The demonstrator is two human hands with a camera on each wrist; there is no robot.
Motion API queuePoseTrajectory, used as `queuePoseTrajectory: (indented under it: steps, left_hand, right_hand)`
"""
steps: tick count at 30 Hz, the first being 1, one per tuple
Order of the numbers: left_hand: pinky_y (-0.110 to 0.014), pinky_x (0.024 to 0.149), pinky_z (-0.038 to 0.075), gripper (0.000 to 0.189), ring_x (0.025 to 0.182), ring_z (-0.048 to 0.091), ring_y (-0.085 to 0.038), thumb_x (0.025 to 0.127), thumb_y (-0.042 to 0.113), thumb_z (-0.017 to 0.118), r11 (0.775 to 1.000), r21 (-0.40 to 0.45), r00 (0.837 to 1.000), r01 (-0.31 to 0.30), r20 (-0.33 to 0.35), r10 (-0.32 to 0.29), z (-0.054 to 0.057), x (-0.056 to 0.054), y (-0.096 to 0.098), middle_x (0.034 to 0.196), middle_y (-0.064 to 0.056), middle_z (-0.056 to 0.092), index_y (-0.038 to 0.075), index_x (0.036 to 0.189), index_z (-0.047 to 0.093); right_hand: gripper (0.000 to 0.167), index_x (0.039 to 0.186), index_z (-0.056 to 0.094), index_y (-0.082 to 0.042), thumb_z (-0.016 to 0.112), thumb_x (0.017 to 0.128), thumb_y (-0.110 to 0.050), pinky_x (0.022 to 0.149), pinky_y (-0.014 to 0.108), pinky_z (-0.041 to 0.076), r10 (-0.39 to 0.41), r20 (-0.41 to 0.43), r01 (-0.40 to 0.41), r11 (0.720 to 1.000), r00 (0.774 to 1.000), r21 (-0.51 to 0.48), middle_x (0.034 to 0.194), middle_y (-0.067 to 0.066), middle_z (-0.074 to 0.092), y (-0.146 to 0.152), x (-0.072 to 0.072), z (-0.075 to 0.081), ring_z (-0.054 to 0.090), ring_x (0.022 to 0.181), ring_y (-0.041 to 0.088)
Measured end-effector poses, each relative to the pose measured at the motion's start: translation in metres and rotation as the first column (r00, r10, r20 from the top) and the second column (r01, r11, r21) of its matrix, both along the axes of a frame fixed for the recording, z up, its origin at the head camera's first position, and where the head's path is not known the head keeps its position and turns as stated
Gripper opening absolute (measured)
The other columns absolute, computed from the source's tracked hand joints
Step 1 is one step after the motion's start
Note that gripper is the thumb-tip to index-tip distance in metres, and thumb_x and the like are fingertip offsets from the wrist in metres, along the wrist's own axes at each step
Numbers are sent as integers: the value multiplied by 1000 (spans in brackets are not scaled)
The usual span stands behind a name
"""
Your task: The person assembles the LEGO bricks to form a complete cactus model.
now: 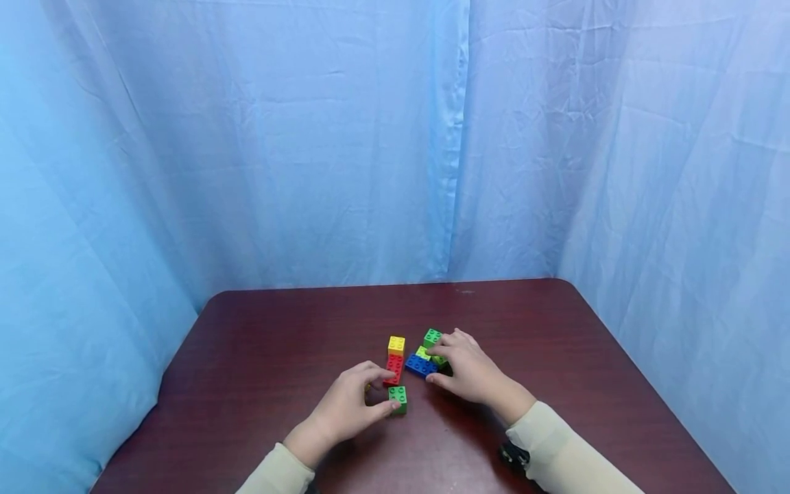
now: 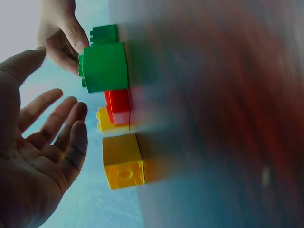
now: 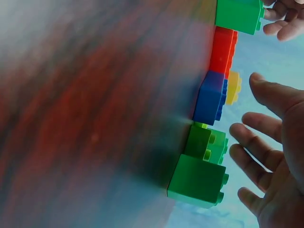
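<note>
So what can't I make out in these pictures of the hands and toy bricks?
- Head view: most of the loose yellow brick; the left hand hides it.
- Head view: part of the green brick under the right fingers; the right hand covers it.
- Right wrist view: the rest of the green brick nearest the left hand; the top edge cuts it off.
- Both wrist views: the surface detail of the tabletop; blur hides it.
</note>
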State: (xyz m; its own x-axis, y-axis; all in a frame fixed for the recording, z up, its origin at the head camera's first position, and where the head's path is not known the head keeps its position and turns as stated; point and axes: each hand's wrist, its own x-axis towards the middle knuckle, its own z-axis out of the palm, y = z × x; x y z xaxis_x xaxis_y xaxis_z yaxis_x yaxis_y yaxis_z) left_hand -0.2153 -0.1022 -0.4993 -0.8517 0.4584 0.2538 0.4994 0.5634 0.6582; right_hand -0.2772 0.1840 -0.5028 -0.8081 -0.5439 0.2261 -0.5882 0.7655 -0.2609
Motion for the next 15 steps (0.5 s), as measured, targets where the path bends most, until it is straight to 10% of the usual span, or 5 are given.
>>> queuePoseTrajectory:
  steps: [15]
  left_hand:
    - [-24, 69, 58, 47, 87, 69, -13, 84, 14, 90, 997, 69, 989, 38, 140, -47, -11, 0, 7, 105, 1, 63, 5, 126, 71]
  right_hand:
    - [35, 119, 80, -17, 86, 88, -33, 121, 58, 26, 34, -63, -24, 986, 997, 165, 104, -5, 66, -9, -1, -3, 61, 111, 20]
